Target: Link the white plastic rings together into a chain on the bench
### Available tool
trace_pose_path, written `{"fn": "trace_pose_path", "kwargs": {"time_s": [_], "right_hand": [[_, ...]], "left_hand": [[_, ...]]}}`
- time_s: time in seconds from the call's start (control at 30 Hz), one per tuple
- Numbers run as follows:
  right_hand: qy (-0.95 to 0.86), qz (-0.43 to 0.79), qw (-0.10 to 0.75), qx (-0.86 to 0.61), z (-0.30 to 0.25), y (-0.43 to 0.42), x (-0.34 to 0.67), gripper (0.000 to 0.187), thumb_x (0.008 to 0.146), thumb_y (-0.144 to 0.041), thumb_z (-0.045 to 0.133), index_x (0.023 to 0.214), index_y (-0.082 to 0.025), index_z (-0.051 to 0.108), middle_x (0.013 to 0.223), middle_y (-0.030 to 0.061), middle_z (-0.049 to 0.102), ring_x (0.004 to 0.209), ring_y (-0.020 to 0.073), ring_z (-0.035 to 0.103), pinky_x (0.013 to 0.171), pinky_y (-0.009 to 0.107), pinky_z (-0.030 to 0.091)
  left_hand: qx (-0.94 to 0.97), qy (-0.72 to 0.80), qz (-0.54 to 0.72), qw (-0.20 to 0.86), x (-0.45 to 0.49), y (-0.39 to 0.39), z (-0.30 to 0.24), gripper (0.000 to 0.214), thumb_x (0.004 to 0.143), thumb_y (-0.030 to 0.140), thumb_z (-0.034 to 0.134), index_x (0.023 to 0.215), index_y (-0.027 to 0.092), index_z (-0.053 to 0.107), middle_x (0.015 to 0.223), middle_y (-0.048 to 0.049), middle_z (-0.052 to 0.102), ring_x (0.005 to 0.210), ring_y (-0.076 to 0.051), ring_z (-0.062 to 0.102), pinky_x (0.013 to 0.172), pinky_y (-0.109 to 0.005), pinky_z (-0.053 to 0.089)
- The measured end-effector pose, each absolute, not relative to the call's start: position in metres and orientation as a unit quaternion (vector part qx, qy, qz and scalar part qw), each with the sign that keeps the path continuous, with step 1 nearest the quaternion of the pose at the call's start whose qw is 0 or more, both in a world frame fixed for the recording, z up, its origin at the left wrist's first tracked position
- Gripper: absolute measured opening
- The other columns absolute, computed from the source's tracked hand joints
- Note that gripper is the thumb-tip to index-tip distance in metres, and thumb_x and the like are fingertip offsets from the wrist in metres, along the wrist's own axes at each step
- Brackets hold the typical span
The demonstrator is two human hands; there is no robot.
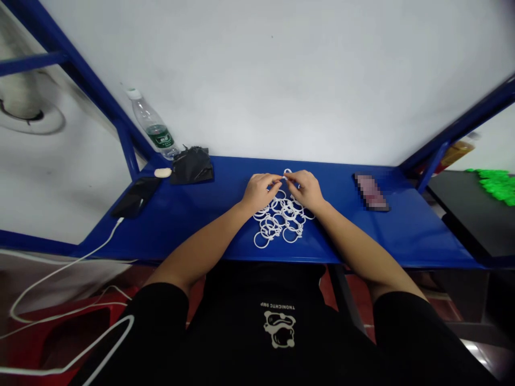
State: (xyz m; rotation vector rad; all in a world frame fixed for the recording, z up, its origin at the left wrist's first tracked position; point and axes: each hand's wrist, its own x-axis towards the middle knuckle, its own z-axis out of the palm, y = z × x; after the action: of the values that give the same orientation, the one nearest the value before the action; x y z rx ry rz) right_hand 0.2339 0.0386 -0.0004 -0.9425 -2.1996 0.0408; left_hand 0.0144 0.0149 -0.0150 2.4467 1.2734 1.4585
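Pinching a white ring (286,173) from both sides, the person's left hand (260,191) and right hand (309,190) meet over the middle of the blue table (193,220), close to its far edge by the wall. Both grips are narrow: the fingertips of each hand are drawn together on the ring, the left coming in from the left, the right from the right. The ring sits in the gap between the two hands, so neither is plainly nearer to it. How much of it each hand covers is too small to tell.

The relation that matters is between the held ring and the pile (279,220) of like white rings. The pile lies flat on the table on the near side of the grip, toward the person's body, spread between the two wrists and partly under the palms. The held ring is at the pile's far edge, a little above it. Whether it is linked to the others cannot be made out. The rings are round, so there is no long axis to speak of.

Off to the left stand a bottle (153,126), a black bag (192,163) and a phone (135,197) on a white cable (100,244), all well apart from the hands.
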Motion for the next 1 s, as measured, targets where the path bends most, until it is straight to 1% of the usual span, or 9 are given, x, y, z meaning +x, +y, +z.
{"fn": "trace_pose_path", "kwargs": {"time_s": [0.13,0.17,0.37,0.43,0.5,0.63,0.73,0.87,1.0], "right_hand": [[-0.866,0.019,0.303,-0.398,-0.005,0.058,0.248,0.029,0.1,-0.027,0.061,0.121,-0.02,0.081,0.114,0.0141,0.081,0.104,0.0311,0.071,0.094,0.047,0.054],[-0.867,0.023,0.291,-0.403,-0.006,0.061,0.251,0.029,0.099,-0.026,0.062,0.119,-0.02,0.082,0.113,0.0141,0.081,0.103,0.0311,0.071,0.095,0.046,0.055],[-0.857,0.015,0.297,-0.422,-0.008,0.066,0.262,0.031,0.099,-0.03,0.061,0.117,-0.019,0.084,0.105,0.0125,0.083,0.097,0.0305,0.072,0.093,0.046,0.055],[-0.86,0.023,0.283,-0.425,-0.009,0.066,0.262,0.031,0.1,-0.032,0.06,0.117,-0.02,0.084,0.097,0.0105,0.084,0.091,0.0293,0.073,0.091,0.045,0.055],[-0.868,0.036,0.264,-0.419,-0.01,0.066,0.26,0.033,0.101,-0.033,0.059,0.119,-0.021,0.083,0.098,0.0095,0.085,0.09,0.0288,0.074,0.093,0.045,0.055],[-0.874,0.043,0.264,-0.406,-0.009,0.067,0.258,0.035,0.101,-0.032,0.058,0.125,-0.022,0.081,0.116,0.0102,0.085,0.104,0.0313,0.076,0.102,0.049,0.054],[-0.87,0.044,0.263,-0.415,-0.005,0.068,0.265,0.035,0.099,-0.027,0.056,0.122,-0.021,0.082,0.116,0.0105,0.085,0.106,0.0321,0.076,0.103,0.051,0.055],[-0.885,0.061,0.219,-0.406,0.001,0.07,0.284,0.037,0.088,-0.017,0.061,0.117,-0.021,0.084,0.119,0.0096,0.084,0.111,0.0322,0.077,0.106,0.051,0.057],[-0.895,0.088,0.193,-0.393,0.006,0.074,0.301,0.031,0.085,-0.017,0.066,0.109,-0.022,0.085,0.121,0.0089,0.084,0.117,0.0315,0.077,0.111,0.053,0.056]], "left_hand": [[0.802,0.432,0.411,0.041,0.012,0.017,-0.018,0.008,0.1,0.027,0.077,0.105,0.022,0.079,0.093,-0.0031,0.081,0.09,-0.021,0.074,0.092,-0.041,0.054],[0.808,0.434,0.396,0.051,0.012,0.018,-0.019,0.007,0.1,0.029,0.077,0.103,0.023,0.08,0.094,-0.0031,0.081,0.091,-0.022,0.074,0.093,-0.041,0.054],[0.844,0.42,0.319,0.096,0.011,0.022,-0.025,0.011,0.1,0.035,0.078,0.104,0.026,0.081,0.104,-0.0032,0.084,0.095,-0.024,0.073,0.092,-0.044,0.055],[0.852,0.41,0.313,0.096,0.01,0.022,-0.028,0.011,0.1,0.036,0.077,0.105,0.027,0.082,0.107,-0.0035,0.084,0.097,-0.025,0.073,0.093,-0.044,0.056],[0.853,0.406,0.314,0.091,0.01,0.022,-0.03,0.013,0.101,0.037,0.076,0.106,0.027,0.082,0.108,-0.004,0.084,0.097,-0.025,0.073,0.093,-0.044,0.057],[0.857,0.402,0.311,0.089,0.009,0.023,-0.031,0.015,0.101,0.039,0.074,0.109,0.028,0.083,0.108,-0.0043,0.083,0.098,-0.025,0.073,0.094,-0.044,0.058],[0.858,0.408,0.3,0.088,0.009,0.022,-0.03,0.016,0.101,0.038,0.074,0.11,0.028,0.083,0.11,-0.0042,0.083,0.099,-0.025,0.073,0.094,-0.045,0.058],[0.857,0.413,0.294,0.092,0.01,0.02,-0.027,0.017,0.101,0.039,0.075,0.111,0.028,0.083,0.111,-0.0047,0.083,0.101,-0.027,0.073,0.094,-0.046,0.057],[0.856,0.412,0.296,0.096,0.012,0.018,-0.025,0.016,0.102,0.038,0.074,0.11,0.028,0.083,0.11,-0.0048,0.083,0.102,-0.027,0.074,0.096,-0.046,0.057]]}}
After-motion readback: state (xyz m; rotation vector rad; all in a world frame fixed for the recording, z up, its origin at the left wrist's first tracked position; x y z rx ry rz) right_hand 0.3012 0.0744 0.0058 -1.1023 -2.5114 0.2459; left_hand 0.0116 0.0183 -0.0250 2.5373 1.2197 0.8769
